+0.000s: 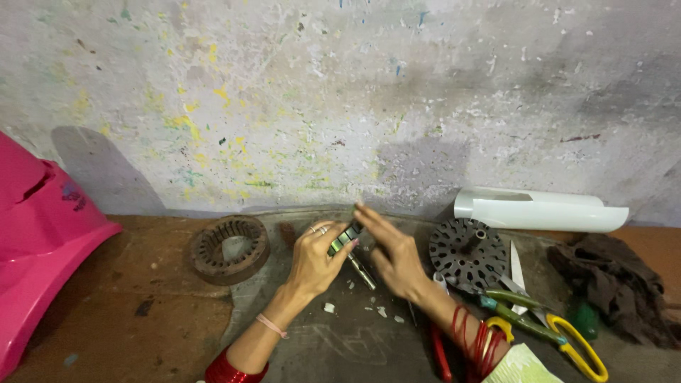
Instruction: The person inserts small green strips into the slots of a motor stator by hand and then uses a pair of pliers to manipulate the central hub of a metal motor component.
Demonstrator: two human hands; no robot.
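packages: none | labels: none | signs: none | screens: none

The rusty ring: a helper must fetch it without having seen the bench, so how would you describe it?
Start at the big pink plastic shell on the far left and move right along the floor by the wall. The rusty ring lies flat there, just left of the left hand. Unlike the grey disc beyond the right hand, it is brown, open-centred and slotted inside.
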